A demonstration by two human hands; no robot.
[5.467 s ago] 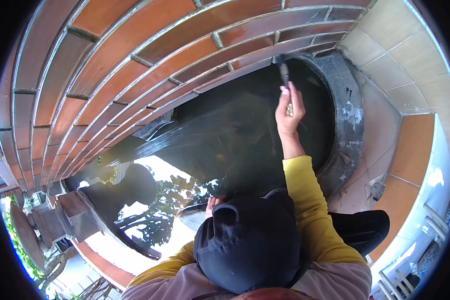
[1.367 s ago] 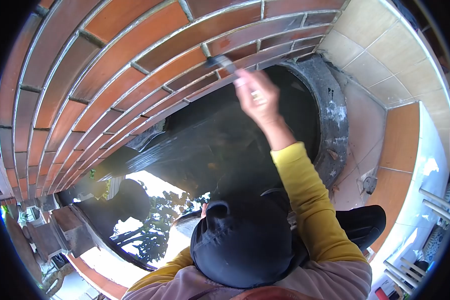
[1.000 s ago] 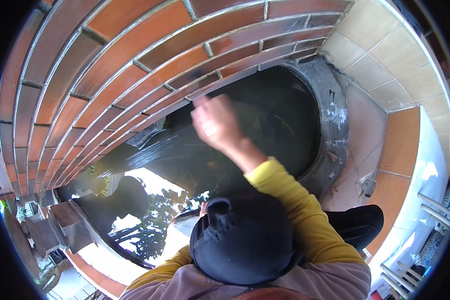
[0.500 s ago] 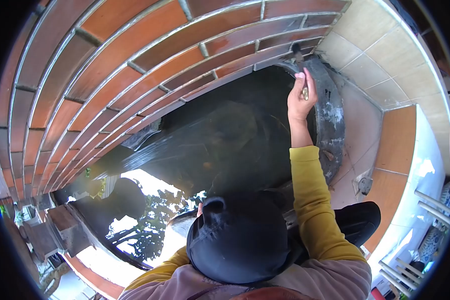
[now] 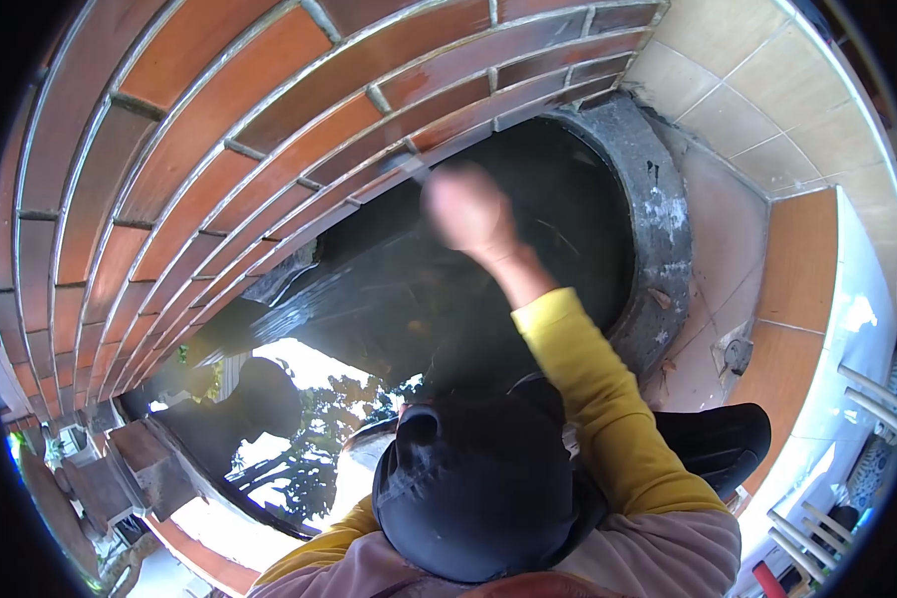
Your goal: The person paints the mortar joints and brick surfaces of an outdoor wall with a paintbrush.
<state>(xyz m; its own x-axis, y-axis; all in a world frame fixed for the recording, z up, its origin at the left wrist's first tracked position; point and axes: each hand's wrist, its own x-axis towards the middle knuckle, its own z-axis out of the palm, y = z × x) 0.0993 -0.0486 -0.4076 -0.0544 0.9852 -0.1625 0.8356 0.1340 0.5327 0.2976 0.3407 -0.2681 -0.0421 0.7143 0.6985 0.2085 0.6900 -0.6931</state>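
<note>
My right hand, smeared by motion, is stretched out over the dark water of the pond, close to the foot of the brick wall. In it is a paintbrush, whose blurred tip points at the lowest brick rows. My right arm wears a yellow sleeve. My left arm runs forward under the black head covering, which hides nearly all of my left hand. Beside the covering shows part of a pale, rounded thing.
A curved grey concrete rim borders the pond on the right. Beyond it stand a beige tiled wall and an orange tiled ledge. A grey rock lies at the wall's foot. White rails are at far right.
My right hand has swept left with the paintbrush, from the far right corner by the rim to the middle of the brick wall's base. The view has shifted slightly.
</note>
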